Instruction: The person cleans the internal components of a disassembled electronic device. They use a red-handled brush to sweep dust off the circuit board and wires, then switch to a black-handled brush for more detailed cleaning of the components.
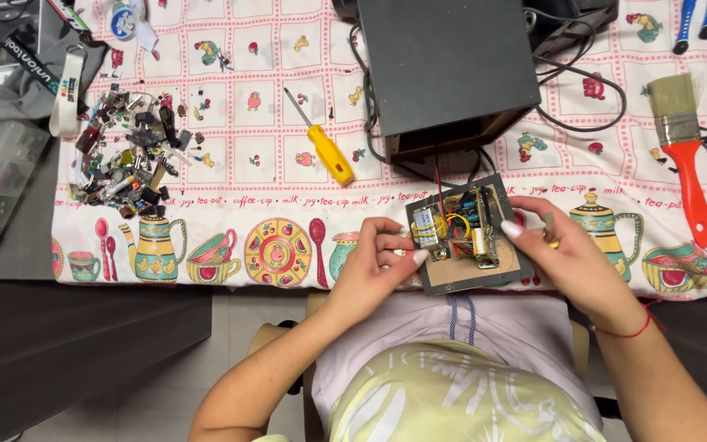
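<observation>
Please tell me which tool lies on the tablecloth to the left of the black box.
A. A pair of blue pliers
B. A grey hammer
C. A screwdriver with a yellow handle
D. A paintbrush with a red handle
C: the screwdriver with a yellow handle lies slanted on the tablecloth left of the black box, while the paintbrush with a red handle lies on the right side.

Bare forearms; red string bracelet point(633, 331) on right wrist; pale lilac top, yellow-green patterned garment.
</observation>
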